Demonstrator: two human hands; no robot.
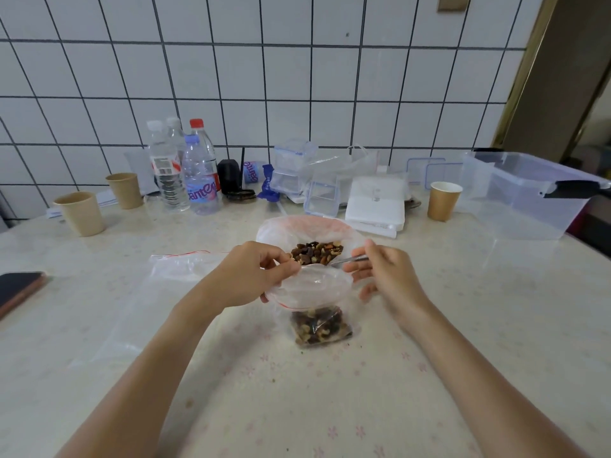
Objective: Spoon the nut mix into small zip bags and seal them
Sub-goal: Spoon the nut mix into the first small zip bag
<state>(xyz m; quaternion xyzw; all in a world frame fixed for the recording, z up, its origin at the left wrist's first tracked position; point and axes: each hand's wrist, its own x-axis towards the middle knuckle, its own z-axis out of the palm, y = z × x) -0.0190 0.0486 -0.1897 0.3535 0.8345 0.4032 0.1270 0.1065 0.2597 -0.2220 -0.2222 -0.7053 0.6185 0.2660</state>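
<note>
Far left edge of the table (429, 325) there's a dark phone (20, 289), then two brown paper cups (81, 213) back toward the tiled wall. Next over, a bunch of water bottles (198, 175) standing together, and in front of them an empty zip bag (158, 292) lying flat on the tabletop.

Middle is where the action is. The left hand (244, 276) pinches the near-left rim of the small zip bag (314, 309), holding its mouth wide open; that bag stands on the table with nuts already sitting in its bottom. Just behind it, touching, is the big bag of nut mix (317, 252), open at the top. The right hand (386, 276) grips a metal spoon (350, 259) between thumb and fingers, the bowl end down by the mix, while its lower fingers spread against the small bag's right side.

Further right: clear lidded containers (294, 166), a white stack of something (377, 200), another paper cup (443, 200), and a big clear plastic tub (529, 200).
</note>
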